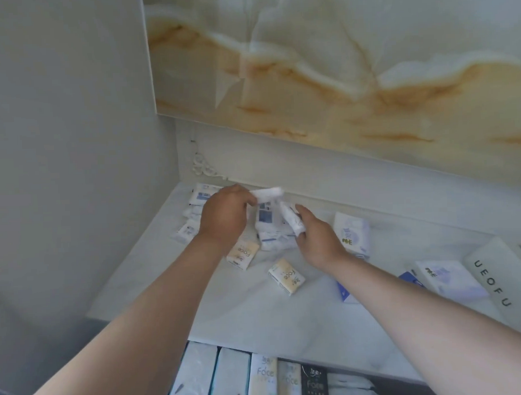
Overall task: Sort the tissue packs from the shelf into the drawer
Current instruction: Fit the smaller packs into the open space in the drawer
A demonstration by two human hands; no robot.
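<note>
Two small, soft white tissue packs are held above the glossy, marble-veined shelf (257,315): the left hand (224,216) pinches the flat pack (266,192) in curled fingers, and the right hand (320,239) curls round the tilted pack (292,221). Beneath them lies a heap (269,226) of crinkly rectangular packs, with two beige packs (243,254) just in front. Below the shelf edge, the open drawer (401,383) holds a row of upright packs (264,377).
</note>
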